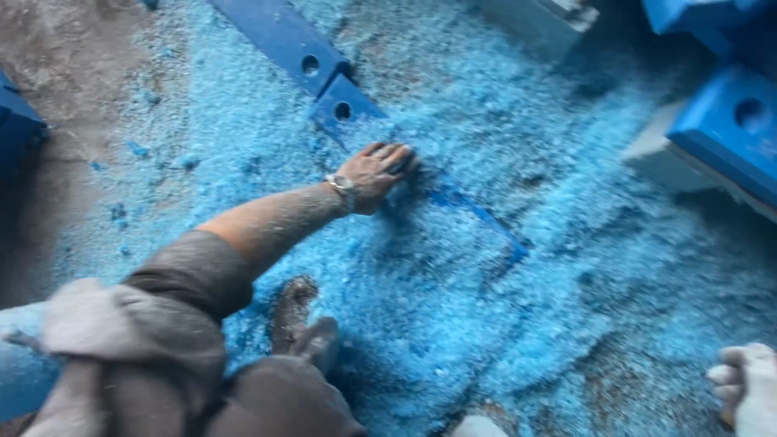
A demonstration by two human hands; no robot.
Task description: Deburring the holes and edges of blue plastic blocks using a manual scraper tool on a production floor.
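Note:
My left hand reaches forward, palm down, into a thick layer of blue plastic flakes that covers the floor. Its fingers curl over the near end of a long dark blue strip, which lies half buried and runs off to the right. There is a metal band on that wrist. Just beyond the hand lies a dark blue flat bar with round holes. My right hand, pale with dust, shows at the bottom right edge with its fingers curled; anything in it is hidden.
A second dark blue bar with a hole lies at the top. Blue blocks stand at the right on grey supports. Bare dusty floor shows at the left. My foot rests in the flakes near my knee.

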